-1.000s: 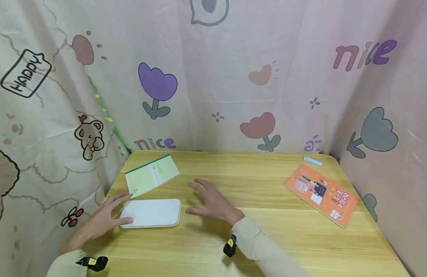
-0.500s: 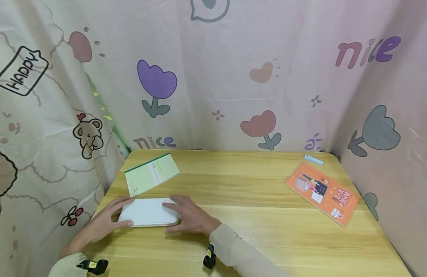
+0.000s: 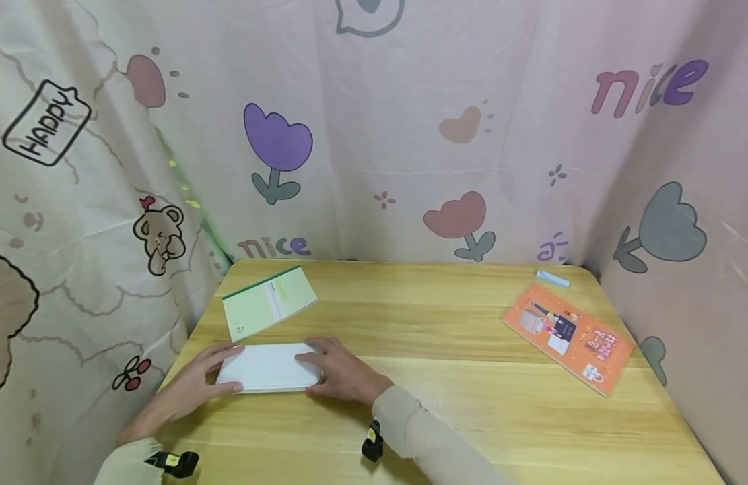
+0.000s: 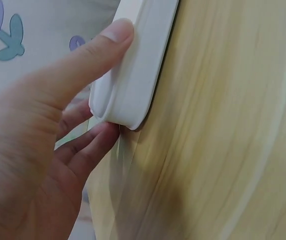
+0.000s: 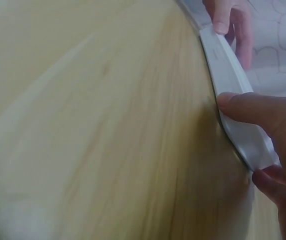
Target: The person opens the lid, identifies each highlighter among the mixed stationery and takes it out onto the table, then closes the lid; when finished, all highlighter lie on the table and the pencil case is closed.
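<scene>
Left grip (image 3: 192, 385) and right grip (image 3: 345, 374) both pinch the white case (image 3: 268, 368), the first at its 9 o'clock end, the second at its 3 o'clock end, as the person faces it. Each thumb is set against the 6 o'clock side, with fingers round toward the 12 o'clock side; one right finger also lies over the top face.

Largest is the printed curtain (image 3: 374, 135), hanging from 9 o'clock through 12 to 3, with flowers, hearts, a bear and the word "nice". Within it stands the desk (image 3: 446, 417), of light wood grain, rounded at its far corners. Beige sleeves (image 3: 437, 431) reach in from the 6 o'clock side. Next, an orange booklet (image 3: 567, 339) lies well apart from the case at 3 o'clock, its cover up, slanting from 10 to 4. The case is on the desk's 9 o'clock half, flat top up; whether its underside rests wholly on the wood cannot be told. Just beside it at 12 o'clock lies a green notepad (image 3: 270, 303), its darker edge toward 11. Smallest, a pale blue stick (image 3: 553, 278) lies just beyond the booklet, at its 12 o'clock.
</scene>
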Available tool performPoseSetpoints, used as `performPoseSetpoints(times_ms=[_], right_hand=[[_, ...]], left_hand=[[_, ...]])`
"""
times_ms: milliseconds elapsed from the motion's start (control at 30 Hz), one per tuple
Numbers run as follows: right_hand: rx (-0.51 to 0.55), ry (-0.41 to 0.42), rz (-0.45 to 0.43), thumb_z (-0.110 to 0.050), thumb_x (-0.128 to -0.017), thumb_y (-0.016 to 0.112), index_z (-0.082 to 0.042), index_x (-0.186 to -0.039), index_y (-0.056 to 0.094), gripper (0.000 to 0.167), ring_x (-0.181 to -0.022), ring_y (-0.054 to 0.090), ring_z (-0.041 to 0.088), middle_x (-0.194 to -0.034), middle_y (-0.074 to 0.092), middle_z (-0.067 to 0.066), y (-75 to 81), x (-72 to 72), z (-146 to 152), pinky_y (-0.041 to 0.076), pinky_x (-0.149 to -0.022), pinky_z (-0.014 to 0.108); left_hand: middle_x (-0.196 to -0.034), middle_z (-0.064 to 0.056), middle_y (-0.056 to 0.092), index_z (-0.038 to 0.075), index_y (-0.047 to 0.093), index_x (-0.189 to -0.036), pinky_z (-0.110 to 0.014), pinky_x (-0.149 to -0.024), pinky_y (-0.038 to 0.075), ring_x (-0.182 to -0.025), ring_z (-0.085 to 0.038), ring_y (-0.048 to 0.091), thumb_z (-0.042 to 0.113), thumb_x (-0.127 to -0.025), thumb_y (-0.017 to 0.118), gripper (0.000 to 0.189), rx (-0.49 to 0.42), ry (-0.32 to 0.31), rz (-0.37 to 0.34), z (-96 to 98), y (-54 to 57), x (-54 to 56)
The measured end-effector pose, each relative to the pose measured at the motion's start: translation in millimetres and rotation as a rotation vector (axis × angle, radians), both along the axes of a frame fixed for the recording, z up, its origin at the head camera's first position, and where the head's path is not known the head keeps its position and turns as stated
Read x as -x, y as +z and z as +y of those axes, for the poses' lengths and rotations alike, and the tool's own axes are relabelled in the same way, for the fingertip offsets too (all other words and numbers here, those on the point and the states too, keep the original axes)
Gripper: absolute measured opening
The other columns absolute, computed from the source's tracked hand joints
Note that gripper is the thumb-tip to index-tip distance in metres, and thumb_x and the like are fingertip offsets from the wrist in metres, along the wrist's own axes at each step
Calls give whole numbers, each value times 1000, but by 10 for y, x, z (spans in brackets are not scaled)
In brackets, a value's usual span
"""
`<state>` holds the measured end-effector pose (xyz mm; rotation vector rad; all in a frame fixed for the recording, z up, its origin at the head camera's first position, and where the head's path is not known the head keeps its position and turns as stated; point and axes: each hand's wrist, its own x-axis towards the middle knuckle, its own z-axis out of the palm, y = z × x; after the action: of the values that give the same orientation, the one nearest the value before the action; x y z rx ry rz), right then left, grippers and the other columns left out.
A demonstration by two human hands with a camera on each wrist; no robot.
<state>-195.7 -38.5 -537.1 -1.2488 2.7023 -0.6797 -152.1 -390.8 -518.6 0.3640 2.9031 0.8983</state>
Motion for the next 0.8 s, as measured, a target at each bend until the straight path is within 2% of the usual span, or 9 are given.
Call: performPoseSetpoints(times_ms=[67, 167, 233, 500, 800], right_hand=[[3, -8, -8, -44, -99, 82, -30, -161, 55, 69, -161, 38, 24, -177, 36, 2, -1, 8, 82, 41, -128, 36], [3, -15, -15, -43, -99, 82, -29, -161, 56, 69, -161, 38, 25, -177, 36, 3, 2, 24, 226, 40, -129, 37], [4, -14, -17, -42, -99, 82, -28, -160, 56, 68, -161, 38, 26, -176, 36, 3, 16, 37, 327, 41, -129, 39], [17, -23, -64, -38, -99, 83, -28, -160, 57, 67, -160, 39, 25, -177, 36, 2, 36, 111, 694, 42, -129, 41], [-3, -67, -79, -36, -97, 85, -26, -158, 59, 67, -160, 39, 29, -176, 37, 3, 22, 235, 1121, 39, -130, 48]], left_hand=[[-157, -31, 50, 2, 60, -154, -41, -108, 56, -136, -53, 59, 37, -91, 90, 79, -5, -12, 21, 79, -11, 32], [-156, -31, 52, 3, 62, -152, -63, -109, 52, -138, -54, 57, 38, -89, 91, 78, 2, -32, 50, 209, -26, 83], [-156, -31, 52, 4, 62, -152, -71, -108, 49, -139, -56, 54, 39, -89, 91, 78, 9, -47, 66, 293, -38, 118], [-156, -28, 52, 5, 62, -152, -69, -108, 52, -141, -51, 53, 43, -91, 89, 77, 27, -96, 118, 618, -110, 236], [-159, -17, 51, 12, 59, -157, -64, -114, 51, -143, -42, 54, 52, -93, 85, 80, -14, -145, 72, 1031, -131, 433]])
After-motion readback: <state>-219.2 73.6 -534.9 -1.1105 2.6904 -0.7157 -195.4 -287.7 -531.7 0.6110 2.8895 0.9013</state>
